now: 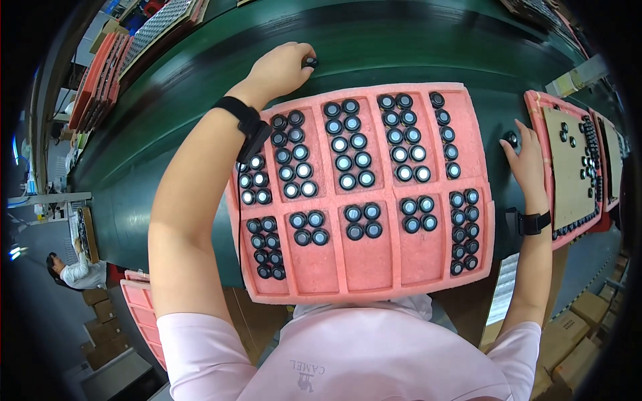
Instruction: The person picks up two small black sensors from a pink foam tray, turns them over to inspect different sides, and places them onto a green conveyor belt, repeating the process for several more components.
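A pink foam tray lies in front of me, split into compartments. Black round parts with silvery centres stand in them in pairs and short rows. Beyond the tray's far left edge, my left hand is closed round a small black round part, mostly covered by the fingers. To the right of the tray, my right hand pinches another black round part between thumb and fingers, over the green surface.
A green conveyor-like surface runs behind and under the tray. On the right stands another pink tray with a tan board and loose black parts. Stacked pink trays are at the far left. Another person sits at the left; cardboard boxes are low right.
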Demonstrator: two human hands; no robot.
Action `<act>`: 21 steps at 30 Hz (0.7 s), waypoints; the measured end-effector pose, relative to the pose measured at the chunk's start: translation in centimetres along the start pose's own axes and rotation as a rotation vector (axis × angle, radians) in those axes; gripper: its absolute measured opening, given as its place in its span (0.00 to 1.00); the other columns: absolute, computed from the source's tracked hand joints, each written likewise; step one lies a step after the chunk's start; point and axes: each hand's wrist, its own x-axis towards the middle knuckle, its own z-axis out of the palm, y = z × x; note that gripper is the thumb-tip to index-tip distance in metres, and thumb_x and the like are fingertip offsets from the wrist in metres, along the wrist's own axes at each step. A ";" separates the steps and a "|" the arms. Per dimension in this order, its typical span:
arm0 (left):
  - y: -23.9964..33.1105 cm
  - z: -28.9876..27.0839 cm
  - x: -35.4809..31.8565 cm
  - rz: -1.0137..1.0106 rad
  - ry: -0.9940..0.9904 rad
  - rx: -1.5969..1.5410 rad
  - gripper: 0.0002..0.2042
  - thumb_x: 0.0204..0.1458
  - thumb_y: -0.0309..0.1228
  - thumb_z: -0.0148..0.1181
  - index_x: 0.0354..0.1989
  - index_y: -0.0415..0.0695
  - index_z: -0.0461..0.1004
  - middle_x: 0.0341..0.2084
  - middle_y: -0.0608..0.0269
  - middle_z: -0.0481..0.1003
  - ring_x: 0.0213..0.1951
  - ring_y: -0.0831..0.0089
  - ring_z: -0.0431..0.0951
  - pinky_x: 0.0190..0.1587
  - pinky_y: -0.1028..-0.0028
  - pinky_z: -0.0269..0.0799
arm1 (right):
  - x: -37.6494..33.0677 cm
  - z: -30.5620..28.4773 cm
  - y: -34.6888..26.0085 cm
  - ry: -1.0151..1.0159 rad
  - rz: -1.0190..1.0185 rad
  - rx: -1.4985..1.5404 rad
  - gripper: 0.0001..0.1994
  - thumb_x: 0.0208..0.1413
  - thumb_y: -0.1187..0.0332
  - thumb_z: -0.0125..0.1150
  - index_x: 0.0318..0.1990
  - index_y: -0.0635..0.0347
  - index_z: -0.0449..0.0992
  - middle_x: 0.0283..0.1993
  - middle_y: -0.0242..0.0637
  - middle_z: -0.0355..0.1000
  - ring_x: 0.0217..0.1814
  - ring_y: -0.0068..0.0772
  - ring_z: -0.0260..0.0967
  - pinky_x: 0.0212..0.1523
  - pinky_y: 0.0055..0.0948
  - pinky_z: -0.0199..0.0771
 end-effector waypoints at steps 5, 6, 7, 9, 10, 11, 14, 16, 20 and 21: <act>-2.7 2.1 2.4 0.081 0.024 0.157 0.15 0.49 0.25 0.57 0.48 0.39 0.75 0.42 0.49 0.77 0.46 0.52 0.76 0.51 0.63 0.72 | -0.2 2.5 2.8 -0.100 0.230 0.111 0.19 0.57 0.67 0.62 0.52 0.67 0.70 0.51 0.45 0.71 0.48 0.37 0.71 0.47 0.29 0.72; -3.2 2.3 2.7 0.069 -0.025 0.147 0.16 0.49 0.24 0.57 0.48 0.39 0.75 0.43 0.50 0.76 0.46 0.52 0.76 0.52 0.62 0.71 | -0.2 2.5 3.1 -0.140 0.253 0.147 0.19 0.57 0.67 0.63 0.53 0.67 0.70 0.50 0.44 0.71 0.47 0.35 0.71 0.46 0.28 0.72; -3.5 2.4 2.7 0.058 -0.073 0.137 0.16 0.48 0.24 0.57 0.48 0.40 0.74 0.43 0.50 0.76 0.47 0.51 0.76 0.52 0.62 0.71 | -0.2 2.5 3.3 -0.179 0.275 0.183 0.20 0.57 0.67 0.63 0.54 0.67 0.69 0.49 0.43 0.71 0.45 0.34 0.71 0.45 0.27 0.72; -3.8 2.4 2.7 0.034 -0.084 0.148 0.16 0.48 0.24 0.56 0.48 0.41 0.75 0.43 0.51 0.76 0.46 0.53 0.76 0.51 0.63 0.72 | -0.4 2.1 3.5 -0.191 0.297 0.263 0.20 0.57 0.67 0.63 0.54 0.66 0.69 0.48 0.42 0.71 0.44 0.32 0.71 0.44 0.27 0.72; -3.7 2.2 2.7 0.008 -0.089 0.161 0.16 0.49 0.23 0.56 0.48 0.41 0.75 0.43 0.51 0.76 0.45 0.55 0.77 0.50 0.64 0.73 | -0.5 1.7 3.5 -0.198 0.315 0.344 0.20 0.57 0.67 0.62 0.55 0.66 0.68 0.47 0.41 0.71 0.42 0.30 0.70 0.43 0.26 0.72; -3.5 1.7 2.4 -0.025 -0.095 0.178 0.16 0.49 0.23 0.55 0.48 0.42 0.76 0.43 0.52 0.76 0.45 0.57 0.78 0.49 0.65 0.73 | -0.3 1.3 2.9 -0.208 0.327 0.431 0.20 0.58 0.68 0.62 0.55 0.65 0.67 0.46 0.39 0.71 0.40 0.29 0.70 0.42 0.25 0.72; -2.8 -0.1 0.5 -0.075 -0.024 0.019 0.16 0.48 0.23 0.57 0.47 0.41 0.75 0.42 0.53 0.76 0.42 0.60 0.78 0.47 0.67 0.74 | -1.0 -1.8 -0.7 -0.135 0.524 0.906 0.19 0.58 0.69 0.60 0.55 0.64 0.68 0.43 0.37 0.70 0.38 0.26 0.68 0.41 0.24 0.71; -2.0 -1.8 -2.0 -0.109 0.016 -0.056 0.16 0.48 0.22 0.58 0.47 0.40 0.75 0.42 0.54 0.75 0.41 0.62 0.79 0.46 0.69 0.74 | -2.2 -3.7 -3.2 -0.103 0.617 1.148 0.18 0.59 0.70 0.59 0.55 0.64 0.68 0.41 0.35 0.70 0.37 0.25 0.68 0.40 0.24 0.70; 1.9 -5.8 -9.5 0.027 0.220 -0.370 0.14 0.49 0.24 0.62 0.45 0.36 0.74 0.36 0.61 0.73 0.37 0.74 0.75 0.42 0.75 0.73 | -5.8 -6.9 -6.9 -0.204 0.421 1.453 0.17 0.59 0.73 0.56 0.56 0.64 0.67 0.39 0.34 0.70 0.35 0.23 0.67 0.38 0.22 0.69; 3.1 -6.7 -11.8 -0.029 0.202 -0.510 0.14 0.49 0.25 0.64 0.44 0.35 0.74 0.37 0.61 0.73 0.38 0.74 0.75 0.42 0.75 0.73 | -6.9 -7.6 -8.1 -0.241 0.424 1.533 0.18 0.58 0.74 0.57 0.56 0.64 0.67 0.38 0.35 0.69 0.35 0.23 0.67 0.38 0.21 0.69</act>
